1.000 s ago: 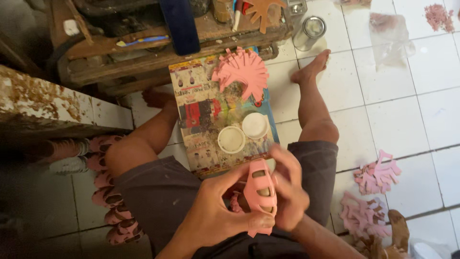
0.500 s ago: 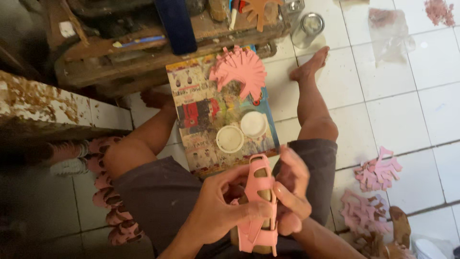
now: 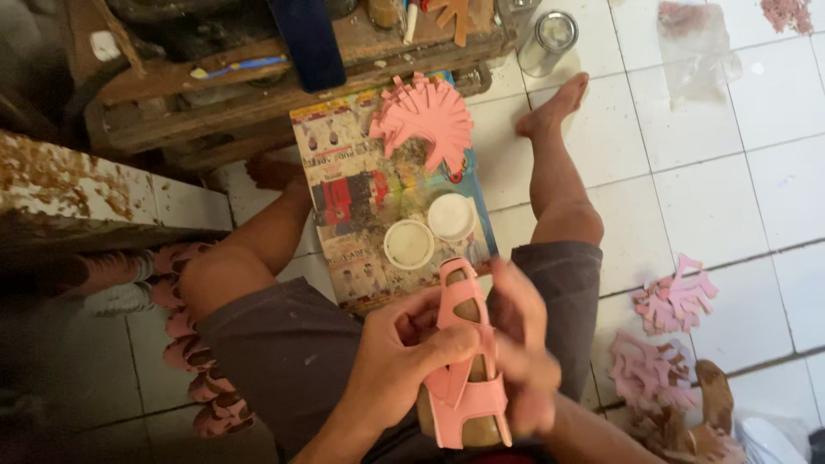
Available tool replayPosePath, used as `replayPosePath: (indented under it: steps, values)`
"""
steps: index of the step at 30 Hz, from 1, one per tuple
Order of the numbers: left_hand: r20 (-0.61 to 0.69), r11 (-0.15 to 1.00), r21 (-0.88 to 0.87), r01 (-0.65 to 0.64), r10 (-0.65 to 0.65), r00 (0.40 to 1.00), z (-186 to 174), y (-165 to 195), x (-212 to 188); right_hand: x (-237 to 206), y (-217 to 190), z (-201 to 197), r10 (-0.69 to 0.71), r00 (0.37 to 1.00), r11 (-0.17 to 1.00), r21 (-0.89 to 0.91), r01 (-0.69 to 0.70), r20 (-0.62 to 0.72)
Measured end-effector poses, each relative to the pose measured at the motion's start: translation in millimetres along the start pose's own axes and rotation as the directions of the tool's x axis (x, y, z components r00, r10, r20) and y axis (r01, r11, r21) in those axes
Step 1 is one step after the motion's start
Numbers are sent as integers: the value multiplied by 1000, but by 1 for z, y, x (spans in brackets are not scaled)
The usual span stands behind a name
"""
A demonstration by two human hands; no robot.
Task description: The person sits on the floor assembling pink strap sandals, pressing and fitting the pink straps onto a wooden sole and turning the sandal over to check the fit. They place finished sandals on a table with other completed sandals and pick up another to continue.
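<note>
A small pink sandal (image 3: 468,361) with straps over a tan insole is held over my lap, toe pointing away from me. My left hand (image 3: 397,359) grips its left side, thumb laid across a strap. My right hand (image 3: 526,351) holds the right side, fingers curled around the edge. Just beyond the sandal, a colourful printed board (image 3: 378,202) lies on the floor between my bare legs. On it sit a round open white tub (image 3: 408,244), its white lid (image 3: 452,216) and a fan of pink strap pieces (image 3: 423,118).
A worn wooden bench (image 3: 258,77) with tools stands beyond the board, with a glass jar (image 3: 548,39) to its right. Pink cut pieces (image 3: 672,301) lie on the white tiles at right. A row of pink sandals (image 3: 185,344) lines the floor at left beside a rusty ledge (image 3: 77,185).
The sandal has been turned in my hands from a bunched position to lengthwise, toe pointing away. My right hand shifted along its right side.
</note>
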State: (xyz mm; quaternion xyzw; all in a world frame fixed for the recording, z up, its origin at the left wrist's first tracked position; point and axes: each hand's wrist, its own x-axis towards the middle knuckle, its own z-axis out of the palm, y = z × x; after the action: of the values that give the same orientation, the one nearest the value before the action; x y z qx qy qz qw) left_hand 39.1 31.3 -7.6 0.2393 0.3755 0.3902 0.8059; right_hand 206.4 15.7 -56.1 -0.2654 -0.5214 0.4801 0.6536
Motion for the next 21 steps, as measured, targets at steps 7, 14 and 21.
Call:
replayPosePath:
  steps: [7,14,21]
  values:
    - [-44,999,25,-29,30,999,-6,-3,3,-21,30,-5,-318,945,899,-292,327,78]
    - [-98,999,-35,-8,5,995,-7,-9,10,-23,28,-25,-326,932,767,-533,358,156]
    - [-96,991,-130,12,-25,995,-11,-18,13,-14,11,-27,-189,963,800,-539,265,193]
